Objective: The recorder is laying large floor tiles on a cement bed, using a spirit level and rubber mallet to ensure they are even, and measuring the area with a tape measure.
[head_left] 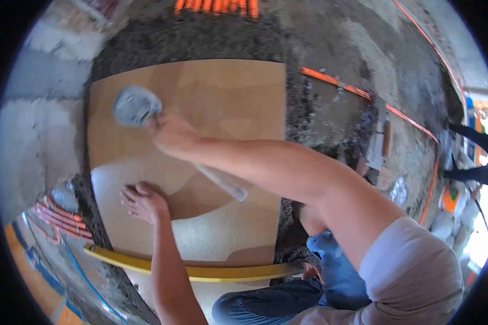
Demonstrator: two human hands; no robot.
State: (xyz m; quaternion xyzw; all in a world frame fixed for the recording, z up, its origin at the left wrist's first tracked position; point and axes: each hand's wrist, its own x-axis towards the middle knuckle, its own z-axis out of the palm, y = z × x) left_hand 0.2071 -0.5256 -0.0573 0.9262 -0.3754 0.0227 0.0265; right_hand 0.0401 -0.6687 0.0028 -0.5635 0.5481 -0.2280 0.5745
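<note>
Here, with clock positions read from the middle of the beige tile and twelve toward the top of the view, the right hand lies near eleven o'clock, its fingers curled closed around the neck of a mallet. The grey, rounded mallet head lies toward ten o'clock, over the tile; whether it touches the surface cannot be told. The pale handle slants beneath the right forearm toward four o'clock. The left hand rests on the tile between seven and eight, palm down, open and grasping nothing, its fingers slightly spread and directed toward nine.

The tile, a large rectangular sheet left of the view's centre, lies on a dark, gritty bed, which shows beyond its far edge and along its sides. At six o'clock a yellow level lies along the near edge, passing beneath the left forearm. The person's jeans appear at five.

Farther out, orange pipes cluster at twelve; an orange strip runs at two; a trowel lies at three. Reddish conduits bundle at eight, and a blue cable trails at seven
</note>
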